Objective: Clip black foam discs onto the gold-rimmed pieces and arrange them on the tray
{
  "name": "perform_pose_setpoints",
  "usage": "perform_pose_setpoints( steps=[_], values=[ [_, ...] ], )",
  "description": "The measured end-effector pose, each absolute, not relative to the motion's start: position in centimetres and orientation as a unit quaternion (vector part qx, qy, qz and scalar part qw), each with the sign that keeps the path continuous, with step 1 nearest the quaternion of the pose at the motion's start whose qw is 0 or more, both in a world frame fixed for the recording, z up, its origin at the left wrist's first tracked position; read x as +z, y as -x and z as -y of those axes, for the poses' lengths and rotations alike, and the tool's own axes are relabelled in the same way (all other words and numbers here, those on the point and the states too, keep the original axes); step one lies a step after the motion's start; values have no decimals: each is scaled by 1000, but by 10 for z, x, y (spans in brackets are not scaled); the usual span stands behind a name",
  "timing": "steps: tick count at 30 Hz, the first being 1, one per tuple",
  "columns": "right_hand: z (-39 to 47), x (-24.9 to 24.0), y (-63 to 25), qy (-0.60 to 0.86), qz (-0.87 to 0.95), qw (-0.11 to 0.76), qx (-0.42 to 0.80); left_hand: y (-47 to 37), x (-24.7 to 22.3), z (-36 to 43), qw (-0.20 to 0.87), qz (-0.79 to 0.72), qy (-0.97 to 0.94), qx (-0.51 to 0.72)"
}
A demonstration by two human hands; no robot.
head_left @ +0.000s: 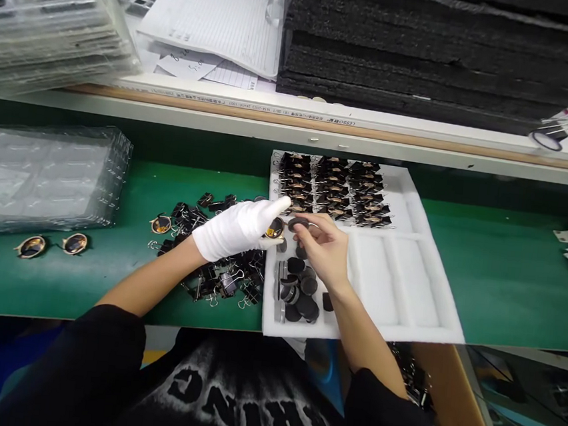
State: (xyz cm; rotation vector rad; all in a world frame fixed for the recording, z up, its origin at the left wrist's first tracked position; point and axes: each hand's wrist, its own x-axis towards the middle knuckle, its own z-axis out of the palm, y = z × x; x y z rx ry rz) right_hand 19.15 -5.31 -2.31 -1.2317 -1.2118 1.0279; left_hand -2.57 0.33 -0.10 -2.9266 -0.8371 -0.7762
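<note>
My left hand (242,228), in a white glove, grips a round gold-rimmed piece (275,227) with a dark face. Close beside it, my right hand (325,247) is bare and pinches a dark round disc (298,224) between thumb and fingers. Both hands are over the left part of a white foam tray (434,294). Loose black discs (308,284) lie in the tray's near left compartment. Rows of black binder clips with gold-rimmed pieces (333,187) fill the tray's far compartments. Loose black binder clips (222,277) are heaped on the green table under and around my left forearm.
Three gold-rimmed pieces (75,243) lie on the green table (131,279) at left, near stacked clear plastic trays (41,173). A shelf (213,116) crosses behind, bearing black foam sheets (419,58) and papers. An open box (456,404) stands below right.
</note>
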Motion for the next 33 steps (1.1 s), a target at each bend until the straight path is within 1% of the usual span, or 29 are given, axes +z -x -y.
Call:
perform_pose_setpoints(
  steps=[2,4,5,7,10,11,12,15,17,19,20,23,25,29,31,33],
  values=[
    [54,-17,-199,498,491,521,490,26,-1,-3,-12,285,927,-243],
    [56,-13,-204,472,491,476,556,26,0,-3,-27,281,928,-243],
    [56,-12,-204,467,498,458,570,26,0,-2,-34,268,931,-247],
    [57,-13,-201,479,515,453,548,25,-1,-2,-45,239,936,-253],
    [57,-20,-193,513,531,479,474,22,-2,0,-66,225,944,-232],
    [57,-22,-192,515,533,477,472,20,-3,2,-69,223,946,-227],
    [57,-23,-191,507,534,463,493,18,-3,3,-69,216,947,-228],
    [56,-23,-192,450,515,399,611,10,-1,9,-45,182,952,-243],
    [57,-21,-196,435,489,387,650,10,7,12,-18,174,960,-220],
    [56,-19,-200,453,459,414,643,18,20,9,5,207,963,-171],
    [56,-19,-202,461,446,432,634,27,28,5,13,247,958,-143],
    [53,-19,-208,467,410,472,626,65,43,-19,19,460,886,-55],
    [51,-20,-210,462,382,483,639,92,44,-41,-9,577,815,54],
    [49,-20,-209,454,355,486,657,119,25,-75,-89,577,798,150],
    [49,-20,-208,450,359,486,658,122,16,-80,-107,569,799,165],
    [50,-21,-209,445,364,484,660,123,13,-78,-101,564,805,153]
  ],
)
